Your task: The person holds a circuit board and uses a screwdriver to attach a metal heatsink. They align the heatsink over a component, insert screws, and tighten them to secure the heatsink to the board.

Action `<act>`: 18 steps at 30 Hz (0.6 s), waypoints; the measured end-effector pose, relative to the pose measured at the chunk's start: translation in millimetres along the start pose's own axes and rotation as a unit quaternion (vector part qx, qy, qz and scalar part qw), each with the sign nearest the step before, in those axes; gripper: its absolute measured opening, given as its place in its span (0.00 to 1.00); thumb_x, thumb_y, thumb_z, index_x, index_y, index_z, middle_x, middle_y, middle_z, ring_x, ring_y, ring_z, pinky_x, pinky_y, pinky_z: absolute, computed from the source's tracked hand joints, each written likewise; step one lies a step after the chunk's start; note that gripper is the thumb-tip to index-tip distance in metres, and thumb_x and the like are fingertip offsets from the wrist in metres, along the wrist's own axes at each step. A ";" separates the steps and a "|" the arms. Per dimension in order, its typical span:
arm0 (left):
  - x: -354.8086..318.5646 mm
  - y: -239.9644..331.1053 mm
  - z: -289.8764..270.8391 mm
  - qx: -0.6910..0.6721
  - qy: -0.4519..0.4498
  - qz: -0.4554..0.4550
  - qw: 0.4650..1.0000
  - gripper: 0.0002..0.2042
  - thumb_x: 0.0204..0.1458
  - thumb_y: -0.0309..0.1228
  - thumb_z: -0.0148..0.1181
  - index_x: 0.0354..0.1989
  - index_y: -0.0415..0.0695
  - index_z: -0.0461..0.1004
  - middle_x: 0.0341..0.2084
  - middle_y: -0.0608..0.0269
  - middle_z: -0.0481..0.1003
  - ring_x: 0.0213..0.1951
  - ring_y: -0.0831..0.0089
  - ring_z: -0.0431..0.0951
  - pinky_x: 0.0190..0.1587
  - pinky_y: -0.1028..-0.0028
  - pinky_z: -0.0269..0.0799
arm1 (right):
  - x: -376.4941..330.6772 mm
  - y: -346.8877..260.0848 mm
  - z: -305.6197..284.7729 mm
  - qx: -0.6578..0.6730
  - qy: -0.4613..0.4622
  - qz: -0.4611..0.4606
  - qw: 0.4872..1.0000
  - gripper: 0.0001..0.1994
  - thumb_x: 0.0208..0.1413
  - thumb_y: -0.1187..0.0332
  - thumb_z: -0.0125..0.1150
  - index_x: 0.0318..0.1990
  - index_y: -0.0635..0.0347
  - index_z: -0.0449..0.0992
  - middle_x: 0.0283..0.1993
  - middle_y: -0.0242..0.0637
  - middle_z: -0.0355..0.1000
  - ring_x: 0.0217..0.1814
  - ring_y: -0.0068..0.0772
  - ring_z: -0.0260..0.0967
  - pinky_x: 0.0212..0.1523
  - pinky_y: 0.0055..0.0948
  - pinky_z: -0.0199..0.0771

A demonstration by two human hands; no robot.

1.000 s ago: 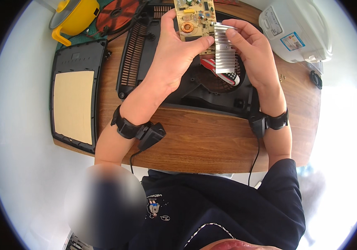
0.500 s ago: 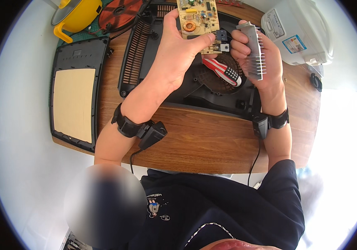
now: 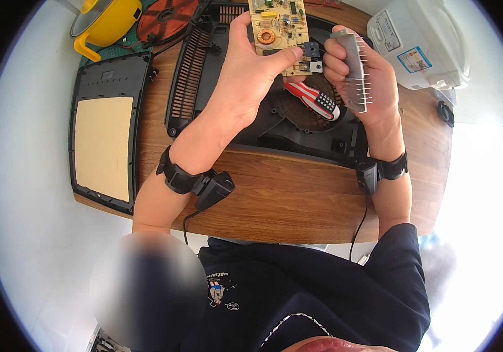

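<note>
My left hand point(image 3: 245, 76) grips a tan circuit board point(image 3: 281, 50) by its near end, thumb across the lower right edge. A copper coil and small parts show on its face, and two flat black and grey components stick out at its right corner. Closed round a silver finned heat sink point(image 3: 357, 73) is my right hand point(image 3: 380, 88), just right of the board and apart from it. Beneath both hands lies a black plastic housing point(image 3: 257, 138) with a round grille. On the grille rests a red-and-white tool handle point(image 3: 313, 101) with a black textured grip; its far end is hidden.
At left lies a black panel point(image 3: 110, 76) with a cream rectangle. A yellow pot point(image 3: 110, 26) and a red-brown coil disc point(image 3: 166, 20) sit behind it. A white rice cooker point(image 3: 419, 44) stands at back right, near a small black piece point(image 3: 446, 114) on the wooden table point(image 3: 287, 199).
The heat sink has turned slightly in my right hand and shifted a little left. My left hand and the circuit board stay almost still.
</note>
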State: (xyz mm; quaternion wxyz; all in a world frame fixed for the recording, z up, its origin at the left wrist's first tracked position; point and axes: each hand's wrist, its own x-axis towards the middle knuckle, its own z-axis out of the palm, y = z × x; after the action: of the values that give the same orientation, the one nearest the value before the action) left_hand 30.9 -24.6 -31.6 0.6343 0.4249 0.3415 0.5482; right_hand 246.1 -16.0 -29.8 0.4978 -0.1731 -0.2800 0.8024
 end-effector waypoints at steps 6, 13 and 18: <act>4.0 -13.6 -5.5 0.036 -0.004 -0.001 0.999 0.39 0.56 0.17 0.68 0.71 0.40 0.48 0.56 0.53 0.75 0.58 0.67 0.77 0.61 0.68 0.75 | 0.3 7.3 13.2 -0.222 0.142 -0.052 0.963 0.16 0.76 0.64 0.44 0.60 0.65 0.71 0.44 0.33 0.71 0.42 0.25 0.68 0.46 0.27 0.70; 3.3 -13.9 -6.2 0.034 -0.007 0.009 0.999 0.39 0.56 0.18 0.68 0.72 0.41 0.49 0.58 0.54 0.74 0.59 0.67 0.76 0.64 0.67 0.72 | 1.2 12.3 17.1 -0.292 0.172 -0.071 0.938 0.12 0.73 0.65 0.54 0.56 0.61 0.78 0.45 0.28 0.78 0.43 0.17 0.73 0.46 0.23 0.75; 1.2 7.0 17.8 -0.002 0.053 -0.030 0.998 0.27 0.64 0.25 0.59 0.69 0.41 0.55 0.53 0.56 0.73 0.50 0.68 0.76 0.53 0.69 0.76 | 0.6 12.3 10.1 -0.335 0.174 -0.085 0.922 0.12 0.70 0.64 0.60 0.53 0.61 0.80 0.44 0.28 0.78 0.43 0.15 0.72 0.46 0.19 0.72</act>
State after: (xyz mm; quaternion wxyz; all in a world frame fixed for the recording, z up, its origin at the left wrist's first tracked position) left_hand 44.2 -26.1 -17.9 0.6327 0.3836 0.3860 0.5509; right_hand 231.5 -22.5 -29.5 0.5182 -0.4419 -0.4552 0.5736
